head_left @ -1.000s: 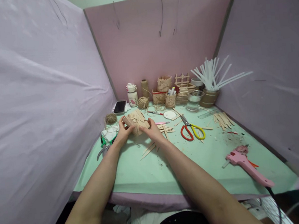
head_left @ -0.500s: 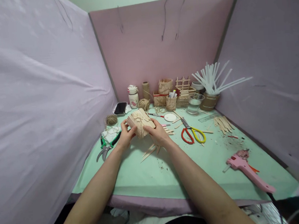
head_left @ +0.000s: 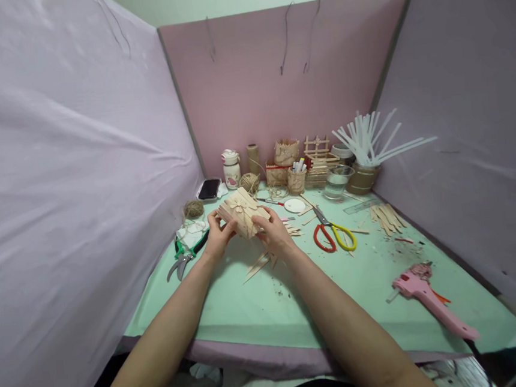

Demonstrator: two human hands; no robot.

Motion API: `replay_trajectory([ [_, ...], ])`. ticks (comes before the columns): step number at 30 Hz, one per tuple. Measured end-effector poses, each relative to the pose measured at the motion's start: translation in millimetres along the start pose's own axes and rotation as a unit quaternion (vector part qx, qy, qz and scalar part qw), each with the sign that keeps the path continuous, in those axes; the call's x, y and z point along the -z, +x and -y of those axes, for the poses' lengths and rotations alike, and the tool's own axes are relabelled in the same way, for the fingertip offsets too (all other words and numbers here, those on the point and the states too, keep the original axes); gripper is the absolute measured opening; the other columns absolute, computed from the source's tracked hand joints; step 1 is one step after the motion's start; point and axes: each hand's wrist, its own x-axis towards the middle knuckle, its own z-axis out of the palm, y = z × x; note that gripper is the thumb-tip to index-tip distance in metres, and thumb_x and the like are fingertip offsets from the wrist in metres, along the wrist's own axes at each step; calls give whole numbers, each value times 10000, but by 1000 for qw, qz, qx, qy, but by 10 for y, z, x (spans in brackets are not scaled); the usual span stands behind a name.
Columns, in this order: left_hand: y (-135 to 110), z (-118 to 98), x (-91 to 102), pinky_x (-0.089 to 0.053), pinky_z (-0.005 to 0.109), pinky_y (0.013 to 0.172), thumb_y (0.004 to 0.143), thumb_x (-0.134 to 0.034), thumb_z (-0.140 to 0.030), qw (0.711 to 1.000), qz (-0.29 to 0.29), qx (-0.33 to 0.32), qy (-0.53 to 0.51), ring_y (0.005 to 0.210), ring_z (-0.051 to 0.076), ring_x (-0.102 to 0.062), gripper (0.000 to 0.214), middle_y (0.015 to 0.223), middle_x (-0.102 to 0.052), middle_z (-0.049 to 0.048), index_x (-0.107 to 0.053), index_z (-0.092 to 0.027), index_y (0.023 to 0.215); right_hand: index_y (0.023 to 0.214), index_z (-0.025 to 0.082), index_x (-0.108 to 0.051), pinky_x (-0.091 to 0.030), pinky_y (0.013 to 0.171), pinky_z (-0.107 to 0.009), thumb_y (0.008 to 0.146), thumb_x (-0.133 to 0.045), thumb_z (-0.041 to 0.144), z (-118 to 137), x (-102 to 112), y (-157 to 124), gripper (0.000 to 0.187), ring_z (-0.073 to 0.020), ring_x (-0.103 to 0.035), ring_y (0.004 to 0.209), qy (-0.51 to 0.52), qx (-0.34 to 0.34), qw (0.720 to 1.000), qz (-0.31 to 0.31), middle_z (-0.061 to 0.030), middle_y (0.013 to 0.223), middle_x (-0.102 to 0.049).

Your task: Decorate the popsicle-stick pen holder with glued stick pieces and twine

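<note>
Both hands hold a small box made of wooden craft sticks [head_left: 243,211], with a twine bow on its upper face, lifted a little above the green table [head_left: 249,302]. My left hand [head_left: 217,238] grips its left end, fingers curled around it. At the box's right side, my right hand [head_left: 274,231] has its thumb on top and fingers beneath. Loose wooden sticks [head_left: 259,262] lie on the table just under the hands.
Red and yellow scissors [head_left: 334,234] lie right of the hands, a pink glue gun [head_left: 425,296] near the right front. Green pliers [head_left: 186,254] and twine balls [head_left: 192,209] sit left. Jars, a phone [head_left: 208,189], a glass and white rods [head_left: 370,138] line the back.
The hands have lifted the stick box slightly and tilted it, shifting it a little to the right; my right thumb now rests on its top.
</note>
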Motion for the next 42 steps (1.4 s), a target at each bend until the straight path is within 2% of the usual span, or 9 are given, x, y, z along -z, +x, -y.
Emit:
replay_trajectory([
  [5,8,29,24,-549,345,781,706,-712,-459,999,2,-35,5,1079,205,-571,624,1330,-413,62,-320,-315,1169,1115,294,-546,-555,623,-313,619,-755,367,58,-66,-63,543,-219,-598,964,57,-31,997,33,-22,1078,-635],
  [10,1,21,35,-540,364,811,709,-710,-447,999,7,-50,19,1074,212,-577,635,1335,-415,76,-314,-305,1185,1108,303,-524,-547,579,-301,611,-758,343,63,-105,-96,551,-218,-598,937,92,-35,995,30,-15,1060,-639],
  [17,7,37,41,-521,382,863,708,-716,-433,998,10,-63,27,1071,213,-585,655,1346,-418,83,-306,-303,1202,1128,311,-492,-568,650,-353,611,-748,348,20,-136,-92,578,-239,-589,1046,124,-12,991,40,-11,1173,-626],
  [22,-17,-23,23,-526,395,870,687,-738,-432,999,20,-32,0,1136,235,-561,788,1399,-388,95,-267,-347,1313,1151,301,-460,-572,640,-353,607,-750,365,17,-153,-107,620,-252,-581,1078,122,-19,992,23,-32,1214,-604],
  [26,-79,-108,-80,-549,430,853,647,-782,-390,997,39,40,-58,1226,279,-510,1072,1494,-314,87,-57,-470,1433,1149,302,-442,-551,575,-297,599,-756,343,26,-178,-140,635,-242,-609,1002,98,-17,995,-20,-39,1201,-603],
  [30,-124,-125,-187,-579,420,815,629,-816,-324,994,33,76,-69,1286,297,-465,1205,1569,-204,27,64,-557,1418,1158,307,-437,-539,558,-275,591,-756,314,23,-208,-162,651,-226,-635,926,71,-16,996,-48,-30,1126,-637],
  [32,-129,-110,-207,-582,417,821,626,-824,-310,994,26,77,-68,1290,293,-465,1228,1583,-175,15,82,-562,1415,1162,301,-436,-536,561,-271,587,-758,312,16,-215,-165,660,-223,-639,917,68,-18,996,-50,-31,1119,-638],
  [38,-103,-69,-159,-566,437,860,632,-822,-307,995,28,68,-66,1253,288,-509,1223,1560,-236,44,78,-550,1424,1159,307,-438,-547,595,-287,598,-755,319,12,-198,-163,644,-231,-626,975,75,-7,996,-42,-34,1159,-619],
  [42,-100,-83,-127,-498,464,952,633,-819,-325,998,48,15,-48,1244,283,-517,1197,1574,-145,72,46,-531,1434,1155,306,-436,-563,627,-318,611,-744,352,29,-157,-131,627,-237,-606,1026,114,9,993,-34,-37,1196,-596],
])
